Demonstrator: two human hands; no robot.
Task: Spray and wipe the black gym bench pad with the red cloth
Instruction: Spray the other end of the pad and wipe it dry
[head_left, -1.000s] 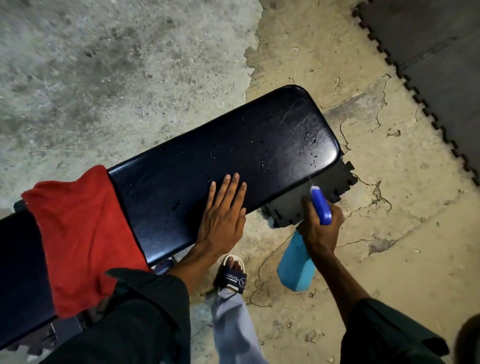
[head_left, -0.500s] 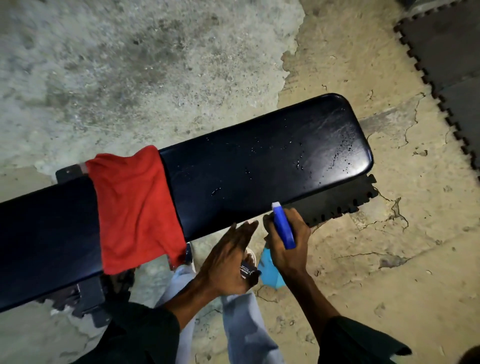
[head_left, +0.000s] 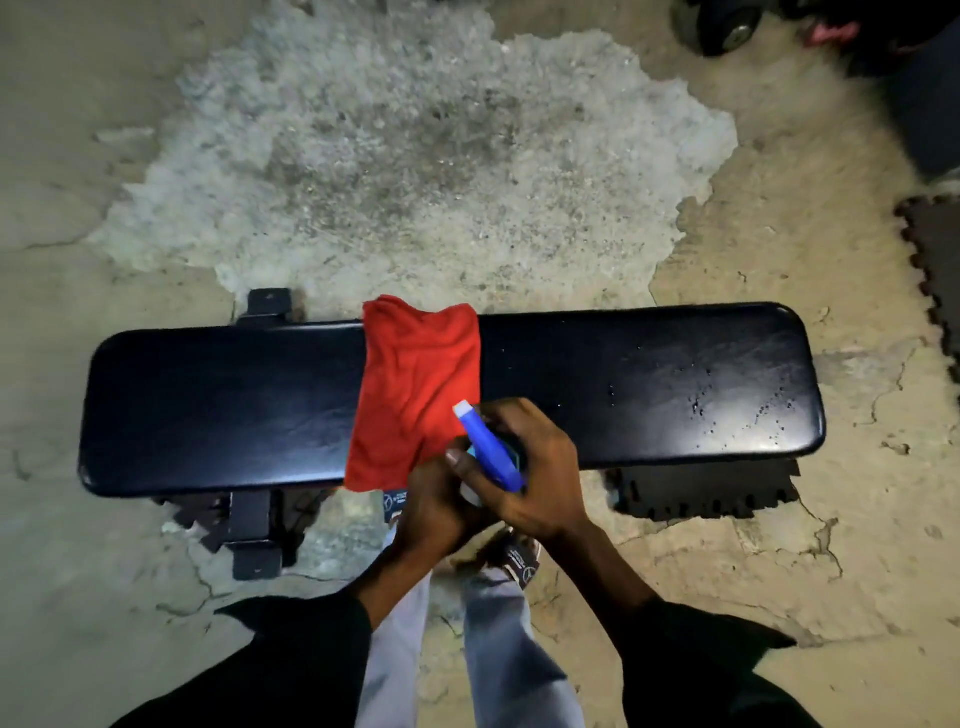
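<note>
— What lies across the frame?
— A long black gym bench pad (head_left: 208, 410), glossy, rounded at the corners, running left to right. Spray droplets bead on its right end.

— And the red cloth (head_left: 415, 384)?
— Draped over the pad just left of its middle, rumpled, covering the full width, its near edge hanging over the front side.

— The spray bottle (head_left: 491, 454)?
— Blue, with a white nozzle tip pointing up and to the left toward the cloth, held above the pad's near edge, just right of the cloth. Its body is mostly hidden.
</note>
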